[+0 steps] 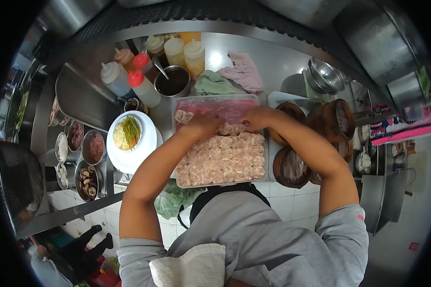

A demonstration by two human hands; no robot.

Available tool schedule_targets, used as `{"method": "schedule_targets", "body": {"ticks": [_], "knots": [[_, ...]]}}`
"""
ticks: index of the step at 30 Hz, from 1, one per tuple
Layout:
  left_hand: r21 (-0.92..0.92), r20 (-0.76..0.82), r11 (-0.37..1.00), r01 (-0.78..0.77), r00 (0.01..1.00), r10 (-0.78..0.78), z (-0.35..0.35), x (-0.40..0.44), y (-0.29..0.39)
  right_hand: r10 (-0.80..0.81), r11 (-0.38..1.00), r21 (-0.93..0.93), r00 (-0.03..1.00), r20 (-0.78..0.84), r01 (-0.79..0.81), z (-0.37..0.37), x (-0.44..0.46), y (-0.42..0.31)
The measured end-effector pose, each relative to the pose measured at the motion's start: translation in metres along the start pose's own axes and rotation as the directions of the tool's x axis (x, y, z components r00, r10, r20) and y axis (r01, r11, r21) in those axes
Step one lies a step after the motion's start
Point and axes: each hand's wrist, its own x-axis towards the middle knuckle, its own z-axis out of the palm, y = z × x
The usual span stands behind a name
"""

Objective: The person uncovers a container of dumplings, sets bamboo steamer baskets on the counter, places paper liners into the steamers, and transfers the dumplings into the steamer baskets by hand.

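A clear plastic tray [262, 101] stands at the counter edge before me, its far end lined in pink. Tight rows of pale, meat-filled siu mai dumplings [220, 160] fill its near part. My left hand [206, 126] reaches in over the far rows, fingers curled down at the dumplings; their tips are partly hidden. From the other side, my right hand [257, 118] closes its fingers at the end of a short, unfinished-looking row of dumplings [232, 129] between both hands. A separate clump of dumplings [183, 116] lies at the tray's far left.
Left of the tray, a white plate [117, 160] holds cut vegetables. Squeeze bottles [143, 88] and a sauce pot [172, 81] with a spoon stand behind. Bamboo steamers [292, 167] are stacked close on the right. Cloths [242, 71] lie beyond; a metal shelf [215, 27] overhangs the counter.
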Motion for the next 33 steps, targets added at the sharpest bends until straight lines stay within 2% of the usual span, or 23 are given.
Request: {"method": "schedule_targets", "body": {"ticks": [1,3,4,6,8,11,13,17,19,20,22,23,25,26,28,31,32,33], "knots": [[0.006,0.005,1.000,-0.009,1.000,0.008,-0.001,0.003,0.001,0.006,1.000,0.009,1.000,-0.005,-0.006,0.001,-0.004,-0.002],[-0.018,0.011,1.000,0.011,1.000,-0.011,-0.007,0.009,0.004,-0.059,0.994,-0.105,0.935,-0.349,0.024,0.006,-0.010,-0.003],[-0.018,0.016,1.000,0.003,1.000,-0.003,-0.004,0.014,0.001,-0.052,0.995,-0.096,0.935,-0.350,0.019,0.006,-0.011,-0.003],[0.010,-0.247,0.998,0.068,0.967,-0.063,0.012,0.026,-0.016,0.025,0.983,-0.118,0.734,-0.678,-0.143,0.001,-0.008,0.001],[0.042,-0.247,0.996,0.073,0.967,-0.061,0.012,0.031,-0.017,0.076,0.983,-0.077,0.758,-0.648,-0.165,0.004,-0.012,0.002],[-0.021,-0.238,0.999,0.026,0.971,-0.030,0.000,0.031,-0.002,0.166,0.979,0.003,0.796,-0.582,-0.201,0.014,-0.013,-0.005],[-0.024,-0.304,1.000,-0.011,0.953,0.003,0.012,0.045,0.004,0.176,0.953,-0.118,0.829,-0.530,-0.278,0.030,-0.008,-0.008],[-0.033,-0.294,0.997,-0.065,0.954,0.052,0.020,0.058,-0.005,0.196,0.969,-0.009,0.792,-0.578,-0.246,0.027,-0.005,-0.004],[-0.269,-0.323,0.959,-0.085,0.946,-0.007,0.005,0.049,-0.001,0.205,0.976,0.064,0.787,-0.582,-0.207,0.011,-0.018,-0.004],[-0.263,-0.331,0.961,-0.090,0.944,-0.002,-0.009,0.042,0.002,0.207,0.975,0.061,0.781,-0.589,-0.213,0.002,-0.029,-0.005],[-0.615,-0.236,0.783,-0.094,0.969,-0.069,-0.035,0.024,0.007,0.228,0.934,0.354,0.685,-0.693,0.048,-0.012,-0.052,-0.009],[-0.660,-0.277,0.738,-0.143,0.959,-0.063,-0.036,0.019,0.008,0.233,0.934,0.355,0.682,-0.694,0.041,-0.017,-0.064,-0.013],[-0.714,-0.251,0.682,-0.157,0.967,-0.040,-0.046,0.003,0.016,0.135,0.921,0.349,0.697,-0.704,0.173,-0.027,-0.089,-0.023],[-0.763,-0.222,0.625,-0.162,0.975,-0.019,-0.052,-0.004,0.021,0.144,0.922,0.350,0.693,-0.706,0.165,-0.032,-0.101,-0.030],[-0.740,-0.242,0.641,-0.206,0.970,0.031,-0.055,-0.017,0.033,0.152,0.892,0.430,0.799,-0.582,0.143,-0.033,-0.122,-0.043],[-0.743,-0.230,0.621,-0.247,0.967,0.109,-0.058,-0.031,0.053,0.131,0.896,0.401,0.749,-0.650,0.192,-0.016,-0.141,-0.051],[-0.771,-0.201,0.591,-0.239,0.971,0.131,-0.058,-0.033,0.059,0.145,0.893,0.411,0.749,-0.647,0.182,-0.014,-0.149,-0.054],[-0.773,-0.195,0.586,-0.241,0.971,0.142,-0.057,-0.035,0.064,0.170,0.840,0.508,0.796,-0.581,0.191,-0.015,-0.157,-0.057]]}}
